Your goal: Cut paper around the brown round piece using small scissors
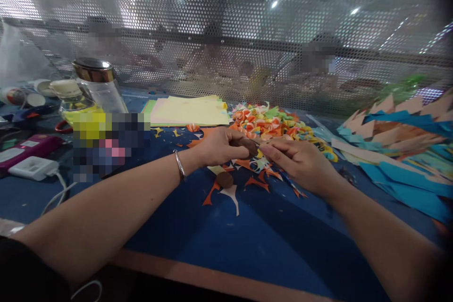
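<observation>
My left hand (217, 145), a metal bangle on its wrist, is closed round a small dark brown piece (248, 145) at the middle of the blue table (247, 240). My right hand (297, 163) meets it from the right, its fingers pinched together on the same brown piece. A second brown round piece (225, 179) lies on the table just below my hands. Orange and white paper scraps (230, 191) are scattered under and around them. Behind my hands sits a heap of curled coloured paper bits (279, 125).
A stack of pale yellow and pink sheets (187, 111) lies behind. Blue and tan paper strips (396, 151) pile up at the right. At the left stand a lidded glass jar (97, 82), cups, a white charger with cable (33, 167) and a magenta device. A perforated screen (226, 33) closes the back.
</observation>
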